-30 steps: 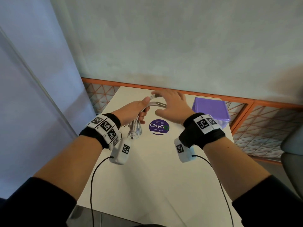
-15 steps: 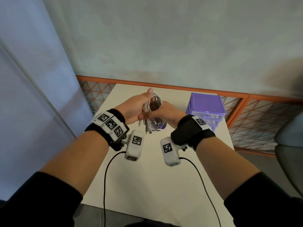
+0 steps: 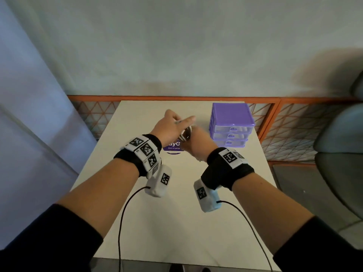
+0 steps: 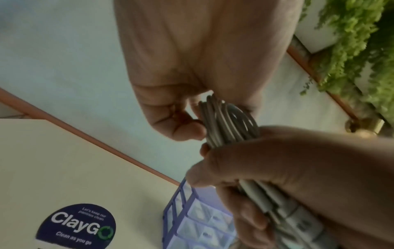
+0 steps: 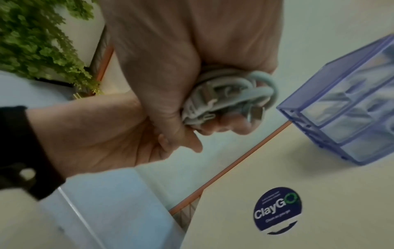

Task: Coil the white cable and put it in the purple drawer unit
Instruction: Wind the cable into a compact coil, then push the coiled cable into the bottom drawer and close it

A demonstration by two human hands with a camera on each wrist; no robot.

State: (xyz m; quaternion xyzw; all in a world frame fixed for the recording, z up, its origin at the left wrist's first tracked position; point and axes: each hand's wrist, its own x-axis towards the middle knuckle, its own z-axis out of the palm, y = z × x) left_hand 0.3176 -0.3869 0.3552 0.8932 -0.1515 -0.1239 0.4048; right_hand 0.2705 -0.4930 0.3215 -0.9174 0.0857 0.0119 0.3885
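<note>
The white cable (image 3: 185, 135) is a bundle of loops held above the table between both hands. My right hand (image 3: 196, 143) grips the bundle in a fist; its plugs and loops (image 5: 230, 101) stick out of that fist. My left hand (image 3: 173, 126) is just left of it, with fingers curled against the loop ends (image 4: 226, 123). The purple drawer unit (image 3: 231, 118) stands at the table's far right, close to the right of my hands. Its three clear drawers (image 5: 351, 118) are closed.
The cream table (image 3: 176, 222) carries a round dark ClayGo sticker (image 3: 173, 149) under my hands. An orange-framed mesh rail (image 3: 275, 99) runs along the far edge below the wall. A grey chair (image 3: 341, 154) stands to the right. Green plants (image 4: 362, 42) hang overhead.
My right hand has gone from open beside the loops to a fist round the bundle. Both hands have shifted right, closer to the drawer unit.
</note>
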